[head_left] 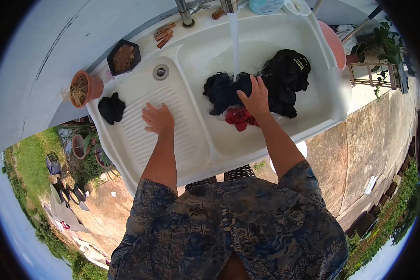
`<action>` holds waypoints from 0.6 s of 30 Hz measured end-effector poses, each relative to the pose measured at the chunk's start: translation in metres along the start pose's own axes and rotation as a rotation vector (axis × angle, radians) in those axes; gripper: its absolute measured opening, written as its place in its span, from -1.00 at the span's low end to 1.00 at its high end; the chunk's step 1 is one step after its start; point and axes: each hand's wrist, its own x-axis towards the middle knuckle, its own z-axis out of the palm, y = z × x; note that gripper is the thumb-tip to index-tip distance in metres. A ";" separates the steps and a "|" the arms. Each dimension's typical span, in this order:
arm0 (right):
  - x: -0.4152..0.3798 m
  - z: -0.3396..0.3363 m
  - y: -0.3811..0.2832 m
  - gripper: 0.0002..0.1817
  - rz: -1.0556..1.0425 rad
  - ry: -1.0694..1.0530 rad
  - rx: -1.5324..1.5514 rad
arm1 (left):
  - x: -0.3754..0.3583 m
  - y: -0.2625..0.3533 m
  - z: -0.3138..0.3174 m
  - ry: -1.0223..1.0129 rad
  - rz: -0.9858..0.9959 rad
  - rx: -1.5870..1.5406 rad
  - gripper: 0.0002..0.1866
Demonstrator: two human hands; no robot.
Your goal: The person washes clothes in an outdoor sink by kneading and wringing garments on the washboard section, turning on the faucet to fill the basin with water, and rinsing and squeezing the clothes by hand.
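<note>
Over the ribbed washboard [182, 133] on the left side of the white sink, my left hand [159, 119] has its fingers apart and holds nothing. My right hand [256, 96] is spread above the wet clothes in the basin, with nothing in it. Below its fingers lie a dark blue cloth [219, 91] and a red cloth [238, 117]. A black garment with a small yellow mark [284, 74] is heaped to the right. Water runs from the tap [229, 5] onto the blue cloth. A small black cloth [111, 108] lies at the washboard's left edge.
Two plant pots, one black [124, 57] and one terracotta [86, 88], stand at the sink's left rim. Clothes pegs [164, 35], a second tap [186, 16] and a light blue container [266, 5] are along the back. A pink basin [333, 44] is behind the right edge.
</note>
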 end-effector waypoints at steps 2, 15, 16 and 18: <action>0.008 0.017 -0.009 -0.21 0.012 -0.055 -0.120 | -0.004 -0.011 0.018 0.033 0.040 0.078 -0.35; 0.102 0.043 0.033 -0.61 0.180 -0.299 -0.415 | -0.008 -0.007 0.023 0.125 0.064 0.117 -0.36; 0.100 0.051 0.034 -0.64 0.369 -0.275 -0.342 | -0.009 -0.008 0.022 0.133 0.076 0.101 -0.35; 0.098 0.053 0.057 -0.67 -0.038 -0.456 -0.368 | -0.007 -0.010 0.023 0.146 0.088 0.112 -0.35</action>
